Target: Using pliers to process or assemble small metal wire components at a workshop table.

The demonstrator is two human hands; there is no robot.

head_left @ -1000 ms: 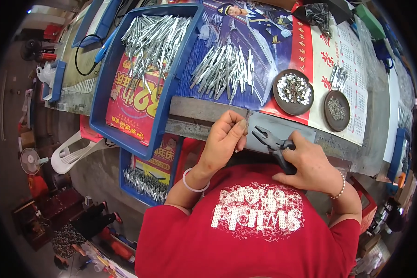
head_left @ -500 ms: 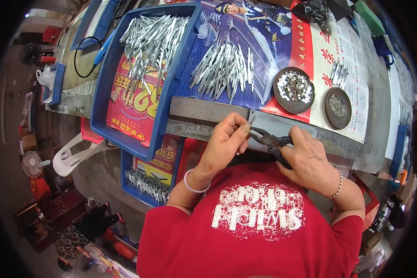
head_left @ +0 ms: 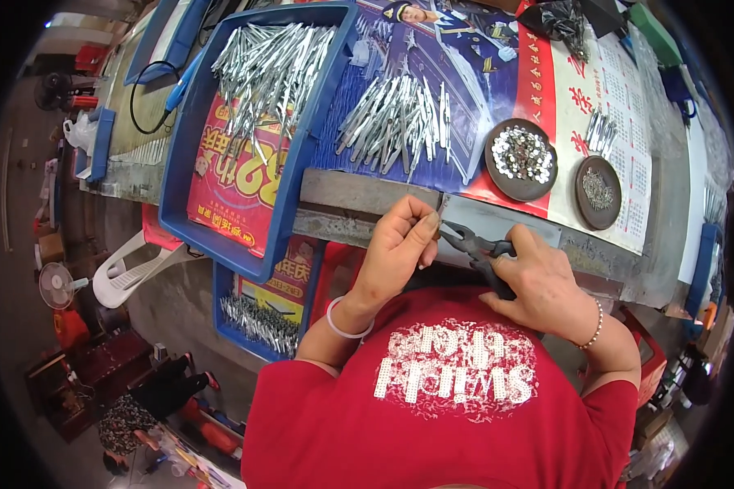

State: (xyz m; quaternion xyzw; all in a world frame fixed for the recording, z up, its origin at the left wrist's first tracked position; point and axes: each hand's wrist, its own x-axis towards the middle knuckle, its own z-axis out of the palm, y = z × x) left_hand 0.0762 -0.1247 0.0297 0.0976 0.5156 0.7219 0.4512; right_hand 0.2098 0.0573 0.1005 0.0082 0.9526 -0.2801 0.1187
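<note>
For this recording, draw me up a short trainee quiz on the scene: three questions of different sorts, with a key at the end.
1. Which hand holds the pliers?
2. True or false: the large blue tray lies to the right of the loose pile of metal strips.
3. Fill in the missing word: the larger round brown dish holds small shiny ____.

Key:
1. The right hand.
2. False; the tray lies to the left of the pile.
3. Discs.
</note>
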